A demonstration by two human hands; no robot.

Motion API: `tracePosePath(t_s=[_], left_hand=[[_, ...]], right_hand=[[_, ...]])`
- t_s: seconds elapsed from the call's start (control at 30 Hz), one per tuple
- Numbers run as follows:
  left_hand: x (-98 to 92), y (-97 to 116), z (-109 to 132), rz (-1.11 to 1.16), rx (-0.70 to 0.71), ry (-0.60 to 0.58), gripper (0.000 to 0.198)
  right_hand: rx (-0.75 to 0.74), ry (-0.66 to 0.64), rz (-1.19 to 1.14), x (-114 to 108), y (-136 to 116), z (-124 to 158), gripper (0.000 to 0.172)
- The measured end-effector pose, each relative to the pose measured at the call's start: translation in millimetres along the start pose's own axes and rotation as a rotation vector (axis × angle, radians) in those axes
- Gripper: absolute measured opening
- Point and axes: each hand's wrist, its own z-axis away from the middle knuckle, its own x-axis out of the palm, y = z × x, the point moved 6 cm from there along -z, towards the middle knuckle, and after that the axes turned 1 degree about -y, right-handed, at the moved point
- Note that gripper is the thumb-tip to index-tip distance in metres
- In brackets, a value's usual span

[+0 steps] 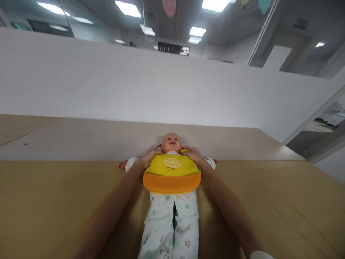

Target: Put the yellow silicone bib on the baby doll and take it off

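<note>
One view: head cam, on me. Faces forward and down from the leg end of the doll (pixel 172 142), whose lower legs the bottom edge crops. Near: my left hand (pixel 152 154) and right hand (pixel 192 154) sit just below frame centre. Wide coverage: wooden surface (pixel 81 201) low, white wall (pixel 134 90) mid-frame, ceiling lights (pixel 128 9) up top.

The bib (pixel 172 181) is yellow and orange with white lemon-slice print, the trousers (pixel 185 219) white with scattered motifs
</note>
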Motion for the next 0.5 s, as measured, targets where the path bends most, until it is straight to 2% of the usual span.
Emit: tracePosePath(t_s=[0.1, 0.2, 0.27, 0.33, 0.4, 0.43, 0.5], left_hand=[[-4.0, -9.1, 6.2, -0.017, -0.019, 0.023, 0.096], [-5.6, -13.6, 6.0, -0.020, -0.027, 0.065, 0.088], [-3.7, -13.1, 6.6, -0.039, -0.014, 0.084, 0.083], [-0.7, -10.0, 10.7, -0.079, -0.004, 0.117, 0.075], [6.0, -3.9, 16.4, -0.115, 0.019, 0.091, 0.060], [8.6, 0.1, 18.9, -0.135, 0.037, 0.080, 0.054], [10.0, 4.1, 21.6, -0.124, 0.024, 0.087, 0.048]], right_hand=[[0.041, -0.015, -0.053, -1.4, 3.7, 11.6, 0.031], [0.049, 0.030, -0.101, -5.0, 6.0, 12.2, 0.024], [-0.022, 0.210, -0.088, -14.8, 2.6, 10.9, 0.019], [-0.041, 0.323, -0.091, -20.4, -0.2, 9.9, 0.027], [-0.154, 0.436, -0.018, -27.7, -10.9, 9.9, 0.032], [-0.212, 0.461, 0.016, -30.4, -16.4, 9.3, 0.034], [-0.268, 0.417, 0.070, -32.3, -21.6, 4.1, 0.039]])
